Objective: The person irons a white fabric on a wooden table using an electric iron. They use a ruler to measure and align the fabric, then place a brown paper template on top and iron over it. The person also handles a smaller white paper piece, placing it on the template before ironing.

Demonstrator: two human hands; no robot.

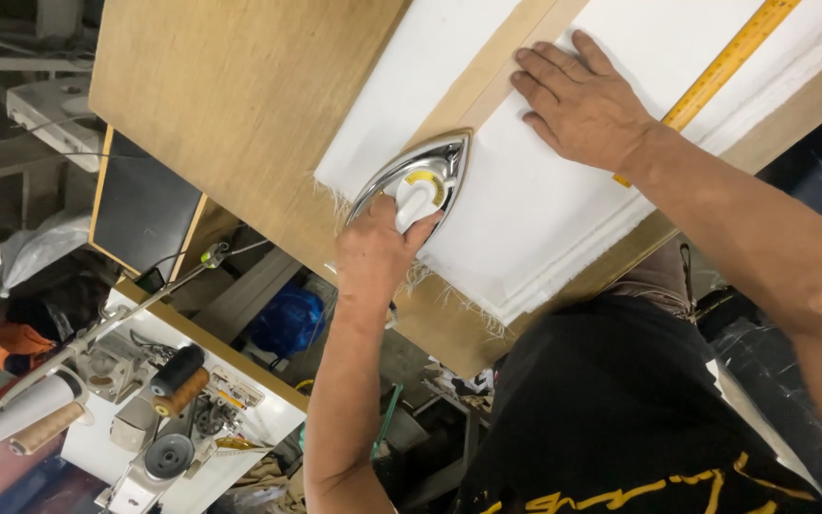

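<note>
My left hand grips the white handle of a chrome iron that rests on white fabric, its tip pointing toward the fabric's far side. The fabric lies over a wooden table and its near edge is frayed. My right hand lies flat, fingers spread, on the fabric beyond the iron and presses it down. A yellow ruler lies on the fabric just right of that hand.
A sewing machine with thread spools stands at the lower left beside the table. A blue bag and clutter sit on the floor under the table edge. My black shirt fills the lower right.
</note>
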